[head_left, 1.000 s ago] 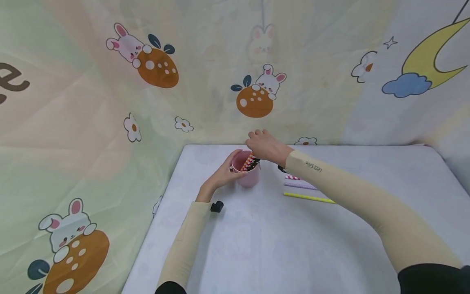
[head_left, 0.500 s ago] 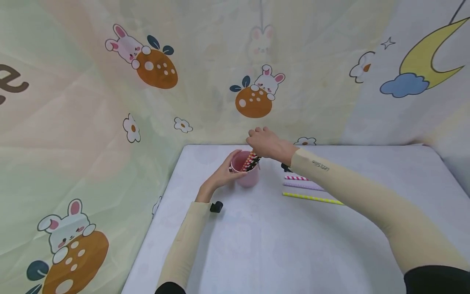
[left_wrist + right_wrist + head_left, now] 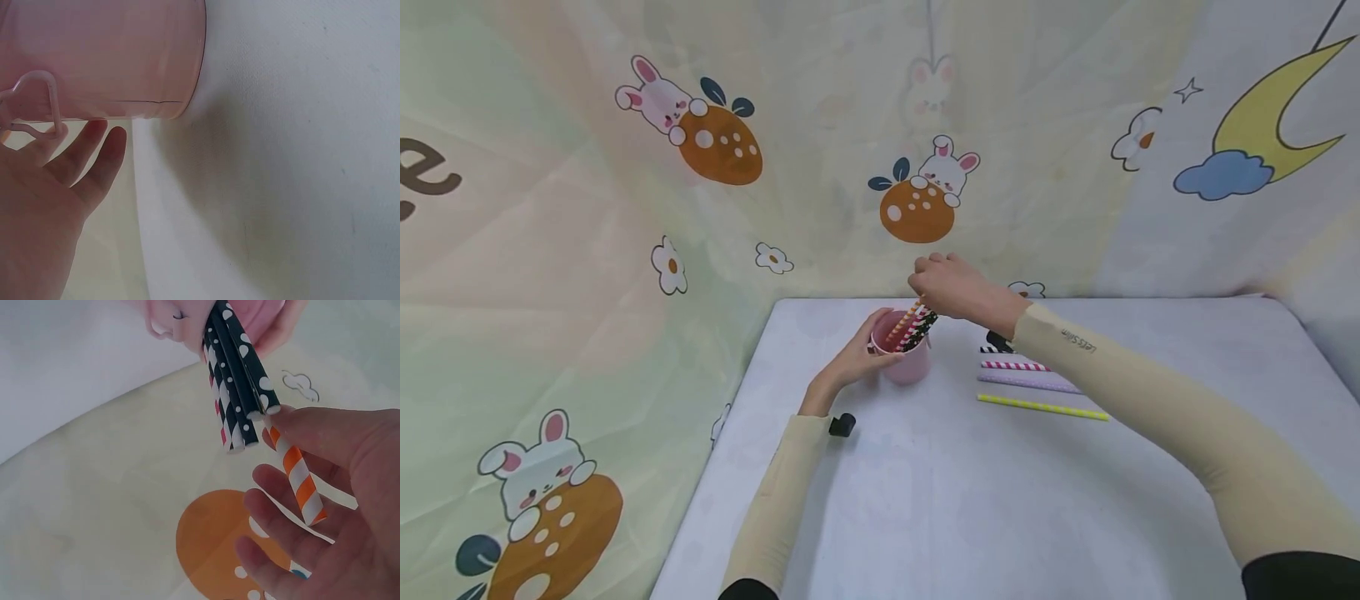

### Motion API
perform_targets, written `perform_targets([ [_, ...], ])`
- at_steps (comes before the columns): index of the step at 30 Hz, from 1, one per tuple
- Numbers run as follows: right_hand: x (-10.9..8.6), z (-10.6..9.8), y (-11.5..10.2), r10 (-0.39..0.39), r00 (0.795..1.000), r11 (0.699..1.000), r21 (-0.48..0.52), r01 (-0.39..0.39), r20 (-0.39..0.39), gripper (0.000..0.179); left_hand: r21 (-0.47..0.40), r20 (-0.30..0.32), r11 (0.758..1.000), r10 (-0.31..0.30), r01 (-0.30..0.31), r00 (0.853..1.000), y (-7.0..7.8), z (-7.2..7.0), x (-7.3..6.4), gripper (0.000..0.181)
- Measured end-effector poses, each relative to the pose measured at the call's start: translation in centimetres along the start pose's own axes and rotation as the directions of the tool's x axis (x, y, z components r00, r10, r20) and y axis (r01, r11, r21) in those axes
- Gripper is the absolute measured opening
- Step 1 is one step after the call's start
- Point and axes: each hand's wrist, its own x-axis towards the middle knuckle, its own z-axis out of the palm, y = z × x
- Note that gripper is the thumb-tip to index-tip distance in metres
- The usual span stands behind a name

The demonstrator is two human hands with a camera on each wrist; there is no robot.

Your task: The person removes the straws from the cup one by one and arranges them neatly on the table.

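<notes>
My left hand (image 3: 854,358) holds the pink cup (image 3: 912,368) at its rim, thumb on the near side and fingers round the far side. A small looped handle (image 3: 55,103) shows on the cup in the left wrist view. Several paper straws lean out of the cup, among them black ones with white dots (image 3: 240,340). Above the rim, my right hand (image 3: 961,287) pinches an orange-and-white striped straw (image 3: 299,472) between thumb and index finger, its other fingers spread loosely. The lower end of that straw is inside the cup.
Right of the cup lie a yellow straw (image 3: 1042,407), a lilac straw (image 3: 1028,382), a red-and-white striped straw (image 3: 1013,365) and a black-and-white straw (image 3: 992,350), partly under my right forearm. A printed cloth (image 3: 820,150) hangs behind the white table (image 3: 955,500).
My right hand has shifted slightly up and to the right. The orange straw now stands apart from the bundle, at the left of the cup's opening. My left hand keeps its hold.
</notes>
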Motion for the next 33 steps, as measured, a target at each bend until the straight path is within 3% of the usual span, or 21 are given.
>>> perform_targets([
  [6,-0.8,-0.4,0.7,-0.001,1.000,0.993,0.118,0.004,-0.027,0.008,-0.013,0.000,1.000,0.006,-0.006,1.000,0.0,0.0,0.0,0.093],
  [16,-2.0,-0.5,2.0,0.000,0.999,0.982,0.190,0.009,-0.046,0.011,-0.013,0.005,1.000,0.011,-0.010,1.000,0.2,-0.1,-0.1,0.097],
  [20,-2.7,-0.3,3.3,-0.041,0.992,0.969,0.236,0.069,-0.124,0.008,-0.029,0.007,0.999,0.015,-0.014,1.000,0.3,-0.1,-0.1,0.095],
  [26,-3.9,0.1,4.8,-0.110,0.954,0.934,0.299,0.194,-0.278,0.006,-0.037,0.015,0.999,0.025,-0.024,1.000,0.2,0.0,0.0,0.093],
  [29,-4.5,0.3,5.3,-0.111,0.942,0.925,0.313,0.214,-0.316,0.006,-0.033,0.016,0.999,0.030,-0.029,0.999,0.2,0.0,0.0,0.092],
  [33,-5.2,0.5,5.6,-0.082,0.941,0.923,0.332,0.197,-0.329,0.006,-0.039,0.019,0.999,0.038,-0.037,0.999,0.3,0.1,-0.1,0.090],
])
